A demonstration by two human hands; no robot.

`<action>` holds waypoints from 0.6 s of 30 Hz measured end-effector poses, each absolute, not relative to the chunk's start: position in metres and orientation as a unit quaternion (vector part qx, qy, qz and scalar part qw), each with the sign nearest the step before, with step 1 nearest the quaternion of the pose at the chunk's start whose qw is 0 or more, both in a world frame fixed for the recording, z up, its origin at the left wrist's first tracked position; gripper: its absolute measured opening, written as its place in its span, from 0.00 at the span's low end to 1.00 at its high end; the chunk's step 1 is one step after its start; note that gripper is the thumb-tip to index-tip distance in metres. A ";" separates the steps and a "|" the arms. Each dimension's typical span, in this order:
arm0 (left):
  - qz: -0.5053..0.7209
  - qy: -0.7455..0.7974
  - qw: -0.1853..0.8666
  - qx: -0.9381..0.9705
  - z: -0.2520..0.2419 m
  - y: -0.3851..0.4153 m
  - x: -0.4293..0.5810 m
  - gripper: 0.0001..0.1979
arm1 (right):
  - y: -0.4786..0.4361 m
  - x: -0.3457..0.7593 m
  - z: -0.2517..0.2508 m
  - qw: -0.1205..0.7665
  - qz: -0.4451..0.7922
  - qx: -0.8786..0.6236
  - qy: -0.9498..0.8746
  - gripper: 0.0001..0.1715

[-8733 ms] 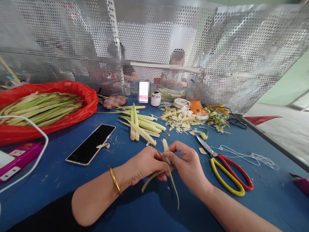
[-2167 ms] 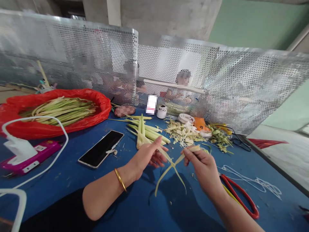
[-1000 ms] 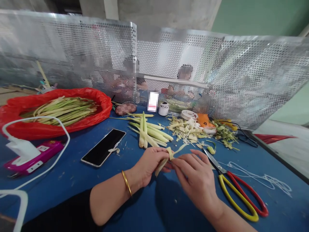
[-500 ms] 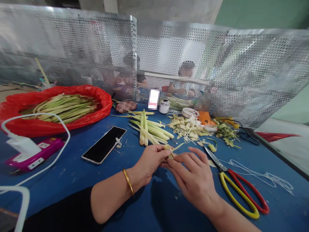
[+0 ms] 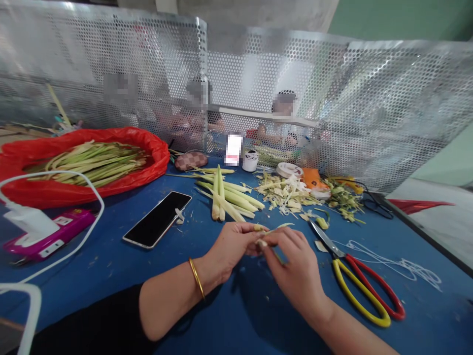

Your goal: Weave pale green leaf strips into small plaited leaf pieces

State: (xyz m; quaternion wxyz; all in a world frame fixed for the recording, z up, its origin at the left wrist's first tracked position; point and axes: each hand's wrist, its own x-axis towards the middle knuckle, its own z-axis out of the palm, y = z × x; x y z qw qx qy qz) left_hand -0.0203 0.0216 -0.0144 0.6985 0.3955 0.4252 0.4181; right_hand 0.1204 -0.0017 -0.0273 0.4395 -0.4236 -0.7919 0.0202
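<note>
My left hand (image 5: 236, 246) is pinched over the middle of the blue table on a pale green plant strip (image 5: 283, 226), whose thin tip sticks out to the right. Thumb and fingers of my right hand (image 5: 295, 261) close on the same strip, close against the left fingertips. Fingers cover most of the piece, so its full shape is hidden. Just beyond the hands lie several pale green stalks (image 5: 236, 197), some crossed over others. Scissors (image 5: 354, 276) with one yellow and one red handle lie right of my right hand.
A red plastic bag (image 5: 148, 167) of long green strips sits left, near a purple power strip (image 5: 70, 231) and white cable. A phone (image 5: 157, 219) lies in front. Plant scraps (image 5: 284, 192), white string (image 5: 406, 268) and a white jar (image 5: 250, 161) are around. Perforated metal screen (image 5: 258, 79) behind; people beyond.
My right hand has drawn its fingers in and shifted slightly left, now pinching close to the left fingertips. The strip's free tip points farther right. The whole view has shifted slightly.
</note>
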 end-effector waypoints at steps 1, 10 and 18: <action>0.412 0.436 0.694 0.398 -0.014 0.022 -0.021 0.10 | -0.001 0.121 -0.027 0.460 0.074 -0.460 -0.756 0.09; 0.399 0.454 0.692 0.395 -0.014 0.026 -0.024 0.08 | 0.005 0.118 -0.029 0.509 0.424 -0.548 -0.510 0.13; 0.412 0.449 0.660 0.440 -0.013 0.027 -0.024 0.11 | 0.007 0.116 -0.028 0.497 0.466 -0.549 -0.484 0.13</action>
